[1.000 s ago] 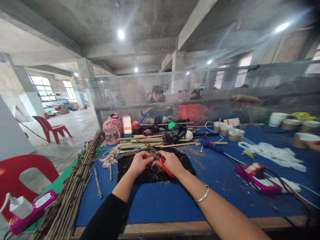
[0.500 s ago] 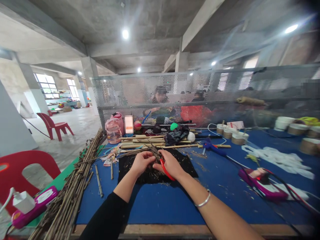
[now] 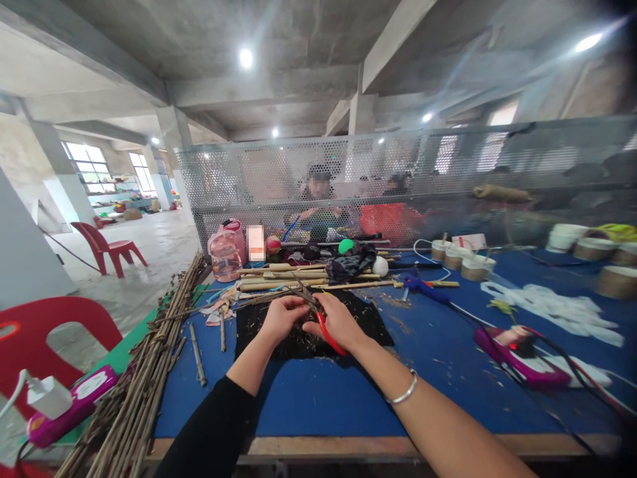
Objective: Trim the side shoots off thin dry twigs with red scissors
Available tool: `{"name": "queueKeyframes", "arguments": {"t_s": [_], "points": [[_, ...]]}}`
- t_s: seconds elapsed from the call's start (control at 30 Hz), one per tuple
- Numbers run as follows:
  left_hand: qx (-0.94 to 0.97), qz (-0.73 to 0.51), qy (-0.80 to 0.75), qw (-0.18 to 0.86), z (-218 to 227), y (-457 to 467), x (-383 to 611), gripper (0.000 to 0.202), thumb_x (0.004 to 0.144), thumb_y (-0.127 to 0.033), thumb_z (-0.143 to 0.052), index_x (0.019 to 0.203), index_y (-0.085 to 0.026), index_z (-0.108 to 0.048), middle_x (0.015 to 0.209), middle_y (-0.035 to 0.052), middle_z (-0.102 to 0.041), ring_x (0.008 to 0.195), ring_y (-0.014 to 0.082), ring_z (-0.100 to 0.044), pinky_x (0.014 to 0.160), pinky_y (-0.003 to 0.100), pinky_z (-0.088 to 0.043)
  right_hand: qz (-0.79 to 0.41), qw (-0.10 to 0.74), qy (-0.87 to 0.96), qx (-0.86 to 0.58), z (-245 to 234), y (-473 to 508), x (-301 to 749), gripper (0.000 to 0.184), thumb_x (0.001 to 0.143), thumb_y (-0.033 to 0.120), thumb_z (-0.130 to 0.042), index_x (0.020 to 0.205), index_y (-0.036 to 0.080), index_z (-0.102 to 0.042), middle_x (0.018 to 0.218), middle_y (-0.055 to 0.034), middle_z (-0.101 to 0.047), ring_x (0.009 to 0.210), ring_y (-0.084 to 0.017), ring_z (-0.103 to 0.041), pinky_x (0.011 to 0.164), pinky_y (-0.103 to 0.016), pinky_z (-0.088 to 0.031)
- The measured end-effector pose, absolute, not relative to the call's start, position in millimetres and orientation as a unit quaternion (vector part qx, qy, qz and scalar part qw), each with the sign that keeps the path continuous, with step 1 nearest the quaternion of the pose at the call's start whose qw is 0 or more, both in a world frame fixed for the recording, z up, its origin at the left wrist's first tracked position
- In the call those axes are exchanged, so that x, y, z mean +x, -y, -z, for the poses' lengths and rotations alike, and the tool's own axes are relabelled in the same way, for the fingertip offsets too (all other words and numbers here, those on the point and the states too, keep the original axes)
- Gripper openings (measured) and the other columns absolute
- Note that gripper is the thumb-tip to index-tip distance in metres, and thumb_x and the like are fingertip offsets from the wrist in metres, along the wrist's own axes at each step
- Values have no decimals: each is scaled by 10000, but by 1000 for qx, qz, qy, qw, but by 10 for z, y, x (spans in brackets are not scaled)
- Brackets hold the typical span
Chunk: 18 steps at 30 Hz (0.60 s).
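From where I stand, a smooth red plastic chair [image 3: 84,315] is at far left, then a glossy magenta power strip [image 3: 92,392]. Beside it a bundle [image 3: 144,372] of long, knobbly dry stems slants along the table [image 3: 318,405]; these look whole, so plenty appears uncut. Two short, straight stick pieces [image 3: 198,355] lie to its right.

Next comes the left hand [image 3: 282,320], its thumb and fingertips drawn together in a pinch; what sits between them is too small for me to tell. Under both hands is a soft black cloth [image 3: 373,325], strewn with pale, splintery clippings [image 3: 316,345]. Some cutting, I'd judge, has been done, though I can't say how much remains. Behind, pale round canes [image 3: 279,282] lie lengthwise.

The right hand [image 3: 338,322] is curled around red-handled scissors [image 3: 326,335], which are above the cloth, metal blades pointing up and leftward, close to the left fingertips.

Farther right, a blue glue gun [image 3: 428,290] rests on the blue tabletop, near squat round tubs [image 3: 478,269]. A second magenta strip [image 3: 542,372], crowded with cords, and limp, crumpled white strips [image 3: 552,305] lie beyond.
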State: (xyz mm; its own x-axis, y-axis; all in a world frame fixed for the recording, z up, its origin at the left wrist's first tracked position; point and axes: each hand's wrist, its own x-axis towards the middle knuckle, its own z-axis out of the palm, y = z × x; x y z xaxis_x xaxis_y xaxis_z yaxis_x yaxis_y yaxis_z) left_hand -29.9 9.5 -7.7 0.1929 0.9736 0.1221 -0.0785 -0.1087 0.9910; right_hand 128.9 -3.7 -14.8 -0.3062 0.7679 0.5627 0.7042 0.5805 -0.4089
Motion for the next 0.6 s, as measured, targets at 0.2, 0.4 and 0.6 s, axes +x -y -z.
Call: {"name": "queueKeyframes", "arguments": {"t_s": [0.2,0.4,0.6], "points": [[548,-488,-388,557,72,-80,-271,369,533,-384,-737,781,-127,-646,628,9,-625,473,73,-476,444,191,-334,-84,384,796,-461,179,27,1276,497,704,451,-635,1096,177,-504,1040,-100,-595,956,-220,-565,808,-322,-440],[548,-487,-414,540,49,-68,-290,347,528,-421,-731,650,-122,-606,541,-16,-576,406,44,-403,413,186,-296,-66,360,793,-487,150,51,1278,432,719,474,-613,1041,194,-545,911,-76,-641,824,-209,-609,716,-288,-447],[554,-484,-434,519,59,-76,-307,363,526,-436,-728,668,-121,-617,524,-25,-550,392,38,-375,397,186,-275,-64,343,787,-508,95,95,1291,368,748,466,-583,1012,209,-574,892,-69,-659,816,-206,-623,695,-272,-442]]}}
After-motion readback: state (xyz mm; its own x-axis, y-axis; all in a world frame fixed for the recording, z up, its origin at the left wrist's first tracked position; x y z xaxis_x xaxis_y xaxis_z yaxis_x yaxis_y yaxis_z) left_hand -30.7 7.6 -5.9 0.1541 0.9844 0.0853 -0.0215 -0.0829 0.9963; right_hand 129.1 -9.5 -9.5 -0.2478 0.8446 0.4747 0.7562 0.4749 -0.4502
